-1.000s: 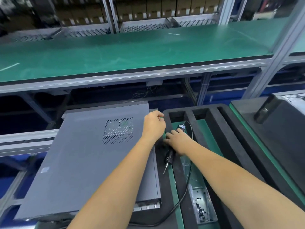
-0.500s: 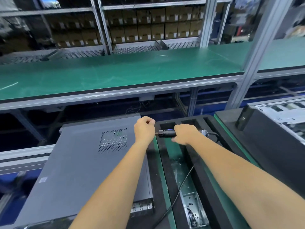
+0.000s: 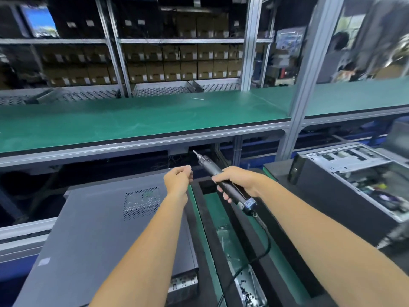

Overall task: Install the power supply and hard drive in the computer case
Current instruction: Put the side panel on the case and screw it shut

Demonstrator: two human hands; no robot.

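My right hand (image 3: 238,181) grips a corded electric screwdriver (image 3: 209,168) around its dark barrel, bit pointing up and to the left, above the black foam tray (image 3: 272,242). My left hand (image 3: 178,180) hovers just left of the tool with fingers curled; whether it pinches anything small I cannot tell. A closed grey computer case (image 3: 93,235) lies flat below my left arm, vent grille facing up. At the right stands a second case (image 3: 358,180), open, with its metal frame and wiring showing.
A clear box of small black screws (image 3: 249,289) lies in the foam tray, with the screwdriver's cable (image 3: 264,244) looping over it. A green-topped shelf (image 3: 141,120) on aluminium posts spans above the bench. Racks of cardboard boxes fill the background.
My right hand lifted the screwdriver out of the tray and swung its bit from pointing left to up-left. My left hand rose slightly. The camera tilted up.
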